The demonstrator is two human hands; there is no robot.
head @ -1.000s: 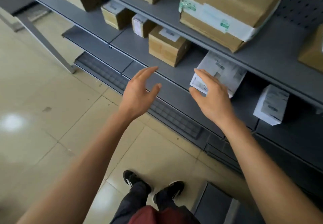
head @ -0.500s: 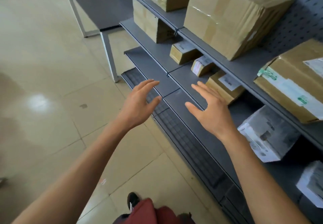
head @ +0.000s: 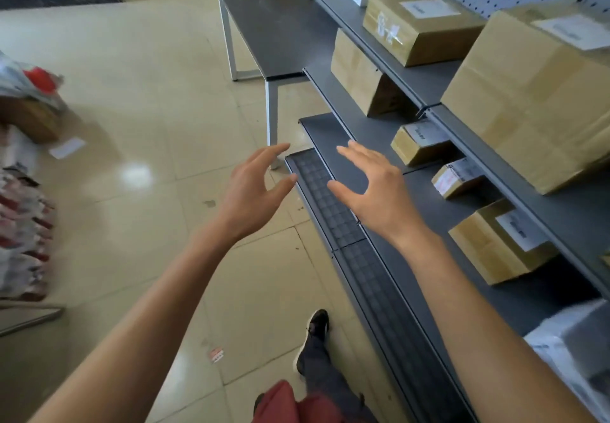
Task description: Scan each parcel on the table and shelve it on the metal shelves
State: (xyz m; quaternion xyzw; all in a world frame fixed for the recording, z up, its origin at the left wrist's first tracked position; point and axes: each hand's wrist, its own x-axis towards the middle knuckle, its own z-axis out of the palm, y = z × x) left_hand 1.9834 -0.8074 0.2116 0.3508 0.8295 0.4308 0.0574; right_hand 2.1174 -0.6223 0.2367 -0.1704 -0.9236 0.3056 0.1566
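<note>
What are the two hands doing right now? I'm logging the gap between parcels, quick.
Left hand: open, fingers spread, holding nothing.
Right hand: open, fingers spread, holding nothing.

Single head-worn wide-angle view, looking forward and down. Metal shelves close along the right; bench further ahead; floor fills the left.

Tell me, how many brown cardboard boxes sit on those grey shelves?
6. Two on the top shelf: one far, one large and near. Four below: a tall one, two small ones, one nearest. Others may be hidden.
</note>
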